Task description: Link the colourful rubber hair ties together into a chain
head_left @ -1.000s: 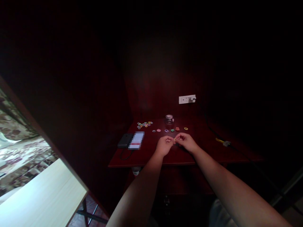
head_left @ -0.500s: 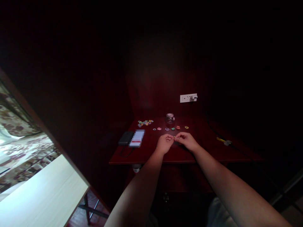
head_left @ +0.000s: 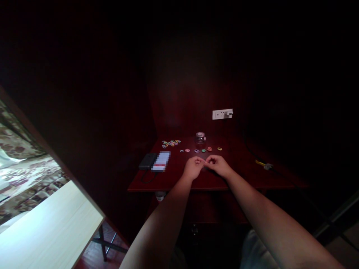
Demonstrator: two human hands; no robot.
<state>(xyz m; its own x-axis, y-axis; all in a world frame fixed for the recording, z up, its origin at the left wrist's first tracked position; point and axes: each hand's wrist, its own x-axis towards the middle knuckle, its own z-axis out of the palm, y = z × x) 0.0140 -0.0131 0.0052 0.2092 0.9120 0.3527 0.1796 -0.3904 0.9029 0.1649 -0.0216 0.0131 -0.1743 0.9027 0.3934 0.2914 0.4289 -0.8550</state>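
Note:
My left hand [head_left: 193, 167] and my right hand [head_left: 218, 164] meet at the fingertips just above the front half of the dark red desk [head_left: 174, 185]. Both are closed in a pinch on one small hair tie, which the fingers now almost wholly cover. Beyond them runs a row of small coloured hair ties: a blue one [head_left: 181, 151], pink ones [head_left: 187, 150], purple [head_left: 196, 151], green [head_left: 203, 151], orange-red [head_left: 209, 149] and a yellow one [head_left: 219, 148]. Behind the row stands a clear jar [head_left: 200, 139]. A loose pile of mixed hair ties [head_left: 170, 143] lies at the back left.
To the left lie a black power bank [head_left: 147, 161] and a phone [head_left: 161, 161] with a blurred screen, with a cable in front. A yellow-ended cable [head_left: 263, 164] is at the right. A socket strip [head_left: 222, 114] with a plug is on the back wall.
The view has shifted slightly, so everything sits a little higher and further left. The fingertips have closed further over the yellowish hair tie, which showed between them before.

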